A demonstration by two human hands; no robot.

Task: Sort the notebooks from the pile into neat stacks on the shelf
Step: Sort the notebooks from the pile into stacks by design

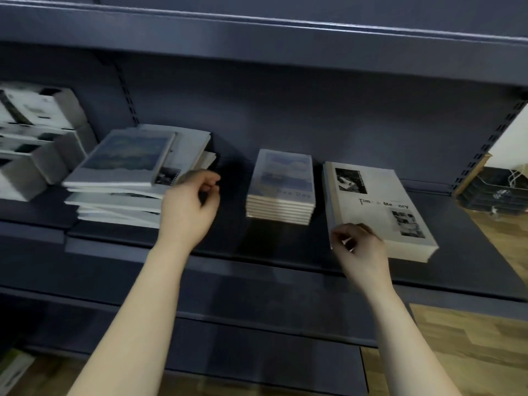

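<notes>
A slumped pile of notebooks (123, 181) lies unsorted at the left of the dark shelf (285, 252); two squared stacks, a blue-covered stack (281, 184) and a white-covered stack (380, 207), stand to its right; the left hand (190, 204) curls its fingers at the pile's edge, the right hand (360, 247) at the white-covered stack's near corner; whether either grips is unclear.

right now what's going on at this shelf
A person is sorting notebooks on a dark shelf. The left hand is at the right edge of the messy pile; the right hand is at the near corner of the white stack. A neat blue stack sits between those two. Whether either hand grips anything is unclear.
</notes>
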